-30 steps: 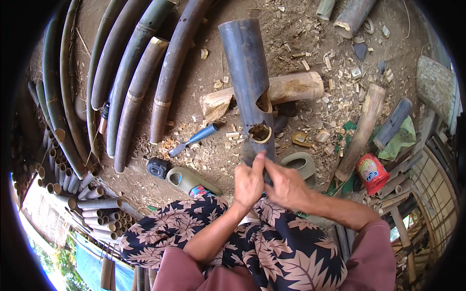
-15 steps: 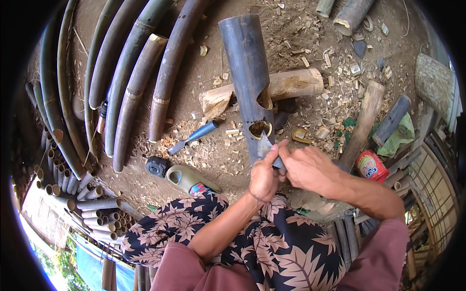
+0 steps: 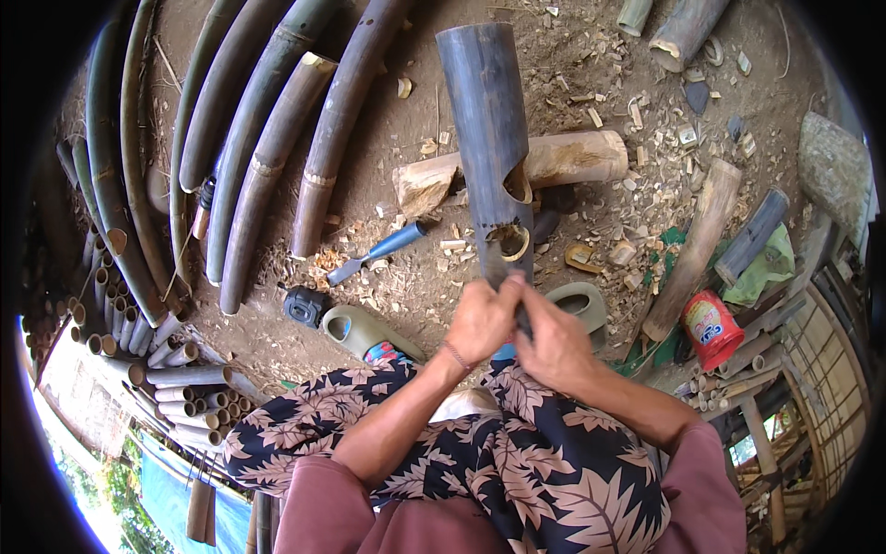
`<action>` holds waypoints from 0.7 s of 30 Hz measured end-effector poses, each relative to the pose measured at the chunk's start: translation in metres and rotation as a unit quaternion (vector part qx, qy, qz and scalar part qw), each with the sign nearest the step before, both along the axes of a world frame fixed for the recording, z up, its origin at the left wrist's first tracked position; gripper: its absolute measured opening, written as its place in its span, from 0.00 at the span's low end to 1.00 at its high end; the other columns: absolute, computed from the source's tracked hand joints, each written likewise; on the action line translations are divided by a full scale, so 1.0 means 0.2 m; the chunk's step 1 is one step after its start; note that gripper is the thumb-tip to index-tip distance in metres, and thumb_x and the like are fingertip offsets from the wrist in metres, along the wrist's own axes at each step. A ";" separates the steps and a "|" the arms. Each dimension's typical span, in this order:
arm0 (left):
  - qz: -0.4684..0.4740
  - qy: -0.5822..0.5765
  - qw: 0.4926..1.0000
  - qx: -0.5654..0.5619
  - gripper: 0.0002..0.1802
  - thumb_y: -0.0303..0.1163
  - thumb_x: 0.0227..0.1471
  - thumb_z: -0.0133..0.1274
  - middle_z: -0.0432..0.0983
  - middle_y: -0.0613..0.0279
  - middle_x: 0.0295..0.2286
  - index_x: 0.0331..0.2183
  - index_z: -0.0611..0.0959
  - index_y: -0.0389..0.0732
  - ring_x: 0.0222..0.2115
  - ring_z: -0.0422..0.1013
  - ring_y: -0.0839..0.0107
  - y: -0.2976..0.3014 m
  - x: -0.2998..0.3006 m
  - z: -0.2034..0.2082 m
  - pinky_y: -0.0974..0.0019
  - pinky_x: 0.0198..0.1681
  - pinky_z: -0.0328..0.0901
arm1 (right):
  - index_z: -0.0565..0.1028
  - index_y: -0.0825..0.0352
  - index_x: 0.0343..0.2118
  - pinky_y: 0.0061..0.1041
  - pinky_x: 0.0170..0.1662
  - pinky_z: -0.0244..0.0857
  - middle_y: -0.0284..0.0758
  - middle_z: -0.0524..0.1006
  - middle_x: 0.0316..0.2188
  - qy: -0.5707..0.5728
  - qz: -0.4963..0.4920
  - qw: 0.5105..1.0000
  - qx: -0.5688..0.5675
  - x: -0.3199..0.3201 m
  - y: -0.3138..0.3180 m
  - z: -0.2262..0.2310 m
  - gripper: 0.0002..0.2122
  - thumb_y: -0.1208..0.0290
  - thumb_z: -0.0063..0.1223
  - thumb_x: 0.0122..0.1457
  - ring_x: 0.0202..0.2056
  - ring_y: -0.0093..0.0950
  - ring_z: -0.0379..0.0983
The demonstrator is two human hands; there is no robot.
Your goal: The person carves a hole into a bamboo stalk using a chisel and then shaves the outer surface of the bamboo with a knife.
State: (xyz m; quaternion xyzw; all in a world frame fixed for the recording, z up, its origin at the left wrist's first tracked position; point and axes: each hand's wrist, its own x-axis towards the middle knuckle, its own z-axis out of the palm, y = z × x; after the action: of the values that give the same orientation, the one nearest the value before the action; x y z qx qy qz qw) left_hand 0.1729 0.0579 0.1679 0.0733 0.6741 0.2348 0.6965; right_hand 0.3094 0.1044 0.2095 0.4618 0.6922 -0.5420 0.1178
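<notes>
A thick dark bamboo tube (image 3: 484, 111) lies pointing away from me, with two openings cut in its side. At the nearer opening is the motion-blurred blade of a knife (image 3: 496, 266); whether it touches the rim is hard to tell. My left hand (image 3: 482, 321) is closed around the knife near its blade, fingers curled out of sight. My right hand (image 3: 556, 346) grips its dark handle, close against the left. The tube's near end is hidden behind my hands. A pale split bamboo piece (image 3: 581, 157) lies crosswise under the tube.
On the ground to the left are a blue-handled chisel (image 3: 392, 242), a black tape measure (image 3: 305, 307) and several long bamboo poles (image 3: 328, 157). At right are a red container (image 3: 711, 330) and a short bamboo length (image 3: 697, 245). Wood chips (image 3: 637, 115) litter the soil.
My right hand has dropped lower and its forearm has swung inward. The knife has tilted more upright and its blade is now blurred. A clog at right has come into view.
</notes>
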 end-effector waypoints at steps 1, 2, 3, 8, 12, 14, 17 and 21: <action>0.093 -0.068 0.993 0.003 0.24 0.41 0.60 0.45 0.72 0.48 0.16 0.33 0.79 0.24 0.19 0.71 0.67 0.02 0.07 0.00 0.57 0.26 0.67 | 0.65 0.72 0.53 0.41 0.39 0.71 0.50 0.77 0.35 0.017 0.006 0.999 0.039 0.04 0.06 0.01 0.24 0.76 0.52 0.52 0.36 0.48 0.76; 0.095 -0.079 0.992 0.012 0.21 0.40 0.61 0.45 0.72 0.65 0.19 0.36 0.81 0.29 0.17 0.64 0.80 0.07 0.11 0.01 0.72 0.19 0.58 | 0.67 0.70 0.53 0.42 0.38 0.71 0.51 0.77 0.33 -0.028 0.016 0.999 0.040 0.05 0.15 0.02 0.22 0.76 0.51 0.52 0.34 0.49 0.76; 0.069 -0.046 0.996 0.030 0.20 0.38 0.59 0.46 0.74 0.55 0.18 0.36 0.80 0.28 0.18 0.69 0.72 0.14 0.14 0.01 0.65 0.22 0.62 | 0.69 0.70 0.51 0.44 0.37 0.71 0.51 0.77 0.30 -0.022 0.026 0.999 0.039 0.07 0.23 0.01 0.20 0.75 0.51 0.52 0.33 0.50 0.76; 0.098 -0.070 0.992 0.034 0.21 0.37 0.59 0.42 0.69 0.63 0.12 0.22 0.77 0.31 0.12 0.62 0.75 0.27 0.13 0.02 0.67 0.17 0.58 | 0.73 0.71 0.42 0.46 0.34 0.70 0.54 0.76 0.24 -0.057 0.175 0.983 -0.016 0.00 0.55 0.03 0.13 0.74 0.50 0.53 0.29 0.51 0.75; 0.252 -0.192 0.947 -0.049 0.16 0.37 0.60 0.43 0.71 0.67 0.18 0.31 0.81 0.36 0.17 0.63 0.79 0.23 0.11 0.00 0.74 0.21 0.56 | 0.75 0.72 0.34 0.42 0.31 0.70 0.52 0.77 0.22 -0.048 0.277 0.960 0.018 -0.10 0.63 0.06 0.09 0.74 0.50 0.52 0.26 0.49 0.76; 0.329 -0.207 0.920 -0.052 0.16 0.39 0.60 0.43 0.71 0.68 0.19 0.34 0.80 0.37 0.17 0.62 0.78 0.26 0.08 0.08 0.74 0.22 0.57 | 0.76 0.72 0.30 0.40 0.30 0.71 0.50 0.77 0.21 -0.027 0.328 0.944 0.031 -0.16 0.68 0.10 0.07 0.74 0.51 0.51 0.26 0.47 0.77; 0.435 -0.249 0.865 -0.015 0.17 0.42 0.61 0.43 0.70 0.67 0.19 0.31 0.78 0.40 0.19 0.62 0.76 0.24 0.08 0.10 0.72 0.24 0.58 | 0.78 0.69 0.25 0.37 0.30 0.70 0.45 0.79 0.23 0.006 0.391 0.920 0.022 -0.24 0.72 0.09 0.05 0.73 0.54 0.49 0.28 0.43 0.78; 0.540 -0.330 0.774 -0.006 0.17 0.44 0.63 0.39 0.69 0.69 0.21 0.33 0.77 0.44 0.22 0.63 0.76 0.19 0.09 0.10 0.70 0.30 0.60 | 0.80 0.65 0.20 0.32 0.30 0.71 0.38 0.80 0.23 0.051 0.493 0.863 0.098 -0.37 0.75 0.08 0.04 0.71 0.58 0.46 0.28 0.35 0.80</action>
State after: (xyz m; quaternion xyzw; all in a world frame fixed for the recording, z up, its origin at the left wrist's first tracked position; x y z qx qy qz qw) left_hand 0.1909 0.0964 0.1872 -0.3896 0.3326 0.5780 0.6352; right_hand 0.2358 0.2538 0.2249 0.0415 0.8840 -0.3658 0.2881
